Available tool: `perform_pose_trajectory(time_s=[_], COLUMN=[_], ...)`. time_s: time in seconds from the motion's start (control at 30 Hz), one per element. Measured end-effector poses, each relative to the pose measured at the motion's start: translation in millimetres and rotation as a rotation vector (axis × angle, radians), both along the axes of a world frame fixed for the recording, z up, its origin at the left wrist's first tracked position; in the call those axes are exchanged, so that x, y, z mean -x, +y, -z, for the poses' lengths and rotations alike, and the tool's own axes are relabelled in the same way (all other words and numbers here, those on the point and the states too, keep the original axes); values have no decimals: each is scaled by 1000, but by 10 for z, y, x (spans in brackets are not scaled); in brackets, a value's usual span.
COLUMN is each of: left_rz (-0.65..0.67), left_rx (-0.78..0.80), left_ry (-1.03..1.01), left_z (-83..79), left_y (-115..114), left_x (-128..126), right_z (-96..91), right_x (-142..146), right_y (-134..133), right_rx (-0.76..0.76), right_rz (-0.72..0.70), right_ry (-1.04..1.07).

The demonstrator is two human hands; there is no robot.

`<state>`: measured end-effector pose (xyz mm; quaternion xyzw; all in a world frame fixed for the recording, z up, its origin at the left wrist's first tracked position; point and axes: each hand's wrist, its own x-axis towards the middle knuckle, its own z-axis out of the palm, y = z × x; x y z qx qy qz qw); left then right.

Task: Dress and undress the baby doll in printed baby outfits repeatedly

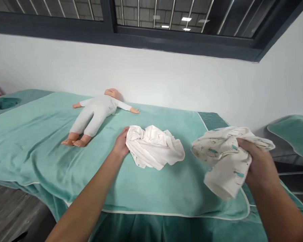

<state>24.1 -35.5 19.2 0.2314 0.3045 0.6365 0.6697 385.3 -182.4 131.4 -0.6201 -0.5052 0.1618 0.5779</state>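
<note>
A baby doll [96, 112] in a white bodysuit lies on its back on a teal towel [40, 141], arms spread, head toward the wall. My left hand [121, 143] grips the left edge of a crumpled plain white garment [155, 148] lying on the towel in the middle. My right hand [259, 164] is closed on a white patterned garment [224, 158] with small teal prints, held up above the towel's right edge.
The towel covers a bed set against a white wall under a dark-framed window [181, 30]. A second teal-covered surface [293, 134] stands at the right, with a gap between. Another teal cloth [5, 102] lies at far left. Grey floor [10, 211] shows lower left.
</note>
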Motion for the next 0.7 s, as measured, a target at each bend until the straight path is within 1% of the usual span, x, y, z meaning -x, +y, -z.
perform_pose_trajectory(time_s=[0.07, 0.1, 0.13, 0.17, 0.2, 0.23, 0.27, 0.33, 0.4, 0.43, 0.47, 0.53, 0.57, 0.6, 0.63, 0.7], left_rz=[26, 42, 48, 43, 33, 26, 42, 152, 276, 293, 272, 152, 89, 51, 45, 86], left_rx=[15, 22, 26, 27, 20, 6, -16, -60, -79, -83, -92, -142, -180, -221, -263, -350], left_ry=[-8, -4, 10, 37, 83, 146, 222, 405, 587, 662, 718, 767, 762, 745, 726, 705], left_z=[13, 17, 18, 15, 7, -6, -22, -58, -88, -99, -109, -149, -188, -247, -330, -568], left_y=[-12, -23, -36, -51, -70, -89, -109, -143, -157, -155, -148, -135, -135, -144, -164, -237], left_x=[106, 118, 112, 96, 79, 70, 75, 134, 241, 299, 350, 418, 429, 426, 411, 364], right_z=[130, 246, 384, 531, 673, 797, 892, 975, 919, 851, 766, 570, 470, 374, 285, 128], right_x=[-101, -121, -122, -111, -94, -83, -84, -142, -257, -313, -348, -301, -196, -34, 180, 715], right_y=[30, 68, 115, 165, 213, 254, 286, 313, 295, 272, 244, 192, 178, 177, 193, 284], right_rx=[81, 145, 221, 253, 268, 272, 290, 349, 432, 477, 516, 563, 553, 522, 475, 321], right_rz=[102, 145, 178, 163, 116, 114, 100, 75, 39, 30, 39, 98, 124, 125, 63, -176], right_ry=[-37, -111, -241, -312, -378, -440, -505, -646, -756, -789, -823, -897, -932, -955, -938, -849])
